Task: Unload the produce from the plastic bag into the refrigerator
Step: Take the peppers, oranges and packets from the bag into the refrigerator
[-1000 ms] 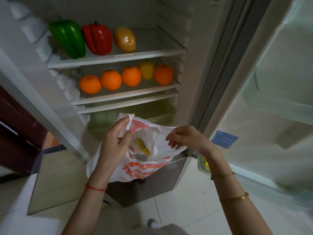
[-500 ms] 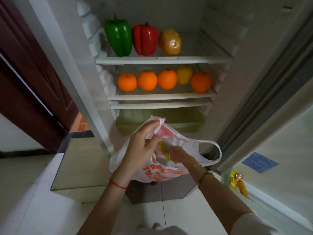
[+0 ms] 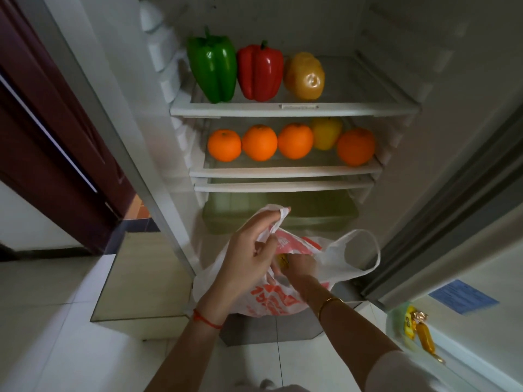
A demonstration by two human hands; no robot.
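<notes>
A white plastic bag (image 3: 336,256) with orange print hangs in front of the open refrigerator. My left hand (image 3: 249,258) grips one bag handle and holds it up. My right hand (image 3: 301,267) is down inside the bag's mouth, fingers around a small yellow item (image 3: 283,260) that is mostly hidden. The bag's other handle (image 3: 368,250) hangs loose on the right. On the upper shelf (image 3: 294,110) stand a green pepper (image 3: 213,69), a red pepper (image 3: 260,72) and a yellow pepper (image 3: 305,76). The shelf below holds several oranges (image 3: 259,142) and a yellow fruit (image 3: 327,132).
A greenish crisper drawer (image 3: 311,213) sits under the shelves, behind the bag. The open fridge door (image 3: 481,278) is on the right, with yellow packets (image 3: 418,329) in its lower bin. A dark red door (image 3: 56,137) stands at left. The floor is pale tile.
My right hand has gone from the bag's rim down into the bag and closed around the yellow item. The view has shifted so the fridge shelves sit more central.
</notes>
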